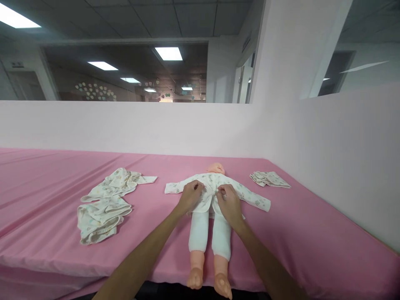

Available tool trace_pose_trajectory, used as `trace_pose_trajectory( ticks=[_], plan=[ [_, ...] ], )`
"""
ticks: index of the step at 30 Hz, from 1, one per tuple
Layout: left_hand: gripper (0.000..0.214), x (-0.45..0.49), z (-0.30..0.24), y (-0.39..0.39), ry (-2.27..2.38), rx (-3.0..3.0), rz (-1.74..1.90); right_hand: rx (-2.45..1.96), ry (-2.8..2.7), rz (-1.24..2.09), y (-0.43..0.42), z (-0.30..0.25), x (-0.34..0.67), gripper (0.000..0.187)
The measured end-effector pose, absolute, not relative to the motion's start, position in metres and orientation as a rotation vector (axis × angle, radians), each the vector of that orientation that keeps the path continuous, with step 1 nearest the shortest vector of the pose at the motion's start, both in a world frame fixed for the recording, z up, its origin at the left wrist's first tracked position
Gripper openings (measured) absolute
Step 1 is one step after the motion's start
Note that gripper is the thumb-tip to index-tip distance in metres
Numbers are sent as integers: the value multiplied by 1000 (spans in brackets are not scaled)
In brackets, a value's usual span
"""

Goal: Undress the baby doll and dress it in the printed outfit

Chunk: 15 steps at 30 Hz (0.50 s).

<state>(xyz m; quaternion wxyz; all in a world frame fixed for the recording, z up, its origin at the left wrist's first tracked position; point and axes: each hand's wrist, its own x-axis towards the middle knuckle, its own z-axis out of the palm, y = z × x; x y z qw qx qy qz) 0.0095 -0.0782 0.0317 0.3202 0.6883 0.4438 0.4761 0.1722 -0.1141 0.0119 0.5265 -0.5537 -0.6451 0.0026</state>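
Note:
A baby doll point(196, 259) lies with its feet toward me at the bed's front edge, in white leggings point(198, 232). On its upper body is a white printed baby shirt point(256, 199), its long sleeves spread out to both sides and its front panels meeting at the middle. My left hand point(191, 195) rests over the front panel on the left, fingers closed in a pinch on the cloth. Opposite it, my right hand point(229, 204) pinches the shirt near the centre opening. Whatever fastening may be under the fingertips is too small to make out.
Crumpled printed baby clothes point(104, 214) lie to the left on the pink sheet point(46, 179). A folded printed cloth point(270, 179) sits at the right, near the white wall point(353, 166). Behind the bed stands a low wall point(125, 127) with glass above it.

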Motion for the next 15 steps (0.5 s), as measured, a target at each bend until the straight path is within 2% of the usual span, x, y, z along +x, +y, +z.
trace_pose_trajectory(
  ticks=[4,7,9,11,15],
  plan=[
    [33,-14,34,-95,1139,2083,966,-1345,-1610,166,-136,11,182,16],
    [57,-37,30,-114,1022,2305,725,-1401,-1774,215,-157,3,196,27],
    [64,-50,24,-119,1061,2311,685,-1480,-1815,211,-166,1,206,36],
    [57,-58,18,-117,1160,2251,674,-1579,-1815,225,-170,2,216,40],
    [29,-63,7,-105,1300,2360,540,-1655,-1972,313,-173,11,231,41]
  ],
)
